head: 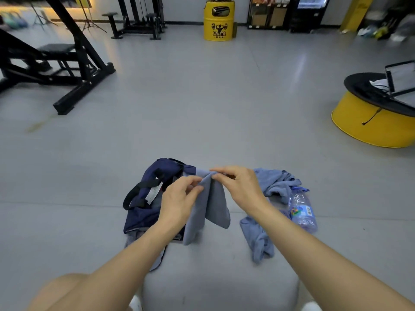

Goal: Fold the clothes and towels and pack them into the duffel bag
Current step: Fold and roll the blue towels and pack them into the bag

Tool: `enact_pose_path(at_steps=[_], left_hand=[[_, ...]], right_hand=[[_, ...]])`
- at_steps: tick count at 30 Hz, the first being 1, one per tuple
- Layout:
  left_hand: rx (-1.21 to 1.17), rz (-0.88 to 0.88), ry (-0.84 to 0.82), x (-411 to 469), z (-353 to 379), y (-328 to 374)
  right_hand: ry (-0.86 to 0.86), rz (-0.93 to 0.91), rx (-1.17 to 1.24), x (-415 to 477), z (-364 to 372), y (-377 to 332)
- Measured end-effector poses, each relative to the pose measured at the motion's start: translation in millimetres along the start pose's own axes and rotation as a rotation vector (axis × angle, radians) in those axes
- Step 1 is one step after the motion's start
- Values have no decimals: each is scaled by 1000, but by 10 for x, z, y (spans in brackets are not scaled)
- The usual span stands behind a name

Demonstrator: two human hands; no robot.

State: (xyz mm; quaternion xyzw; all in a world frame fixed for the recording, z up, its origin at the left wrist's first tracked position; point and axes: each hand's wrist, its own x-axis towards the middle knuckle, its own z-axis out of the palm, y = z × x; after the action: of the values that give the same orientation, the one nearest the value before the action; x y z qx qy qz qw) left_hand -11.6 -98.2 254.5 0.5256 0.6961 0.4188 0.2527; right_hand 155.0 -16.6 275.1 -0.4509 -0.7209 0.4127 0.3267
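Note:
A light blue towel (210, 209) hangs doubled over in front of me, held up by its top edge. My left hand (179, 196) pinches that edge on the left and my right hand (238, 185) pinches it on the right, the two hands close together. Behind and left of the towel, a navy duffel bag (146, 194) with black handles lies open on the grey floor. A crumpled blue towel (276, 181) lies on the floor to the right, and another blue cloth (258, 239) lies nearer to me.
A plastic water bottle (302, 212) lies on the floor right of the cloths. A black weight bench frame (67, 63) stands far left, a yellow drum (217, 21) at the back, and a yellow round table (368, 120) with a laptop at right.

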Motion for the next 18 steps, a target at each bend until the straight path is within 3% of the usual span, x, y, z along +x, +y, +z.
enact_pose_path(at_steps=[9, 15, 18], left_hand=[[-102, -53, -39, 111, 129, 71], [-236, -62, -11, 285, 247, 168], [-408, -112, -27, 353, 303, 235]], right_hand=[[16, 48, 58, -139, -128, 218], [-160, 54, -289, -48, -230, 390], [-64, 66, -135, -10, -269, 433]])
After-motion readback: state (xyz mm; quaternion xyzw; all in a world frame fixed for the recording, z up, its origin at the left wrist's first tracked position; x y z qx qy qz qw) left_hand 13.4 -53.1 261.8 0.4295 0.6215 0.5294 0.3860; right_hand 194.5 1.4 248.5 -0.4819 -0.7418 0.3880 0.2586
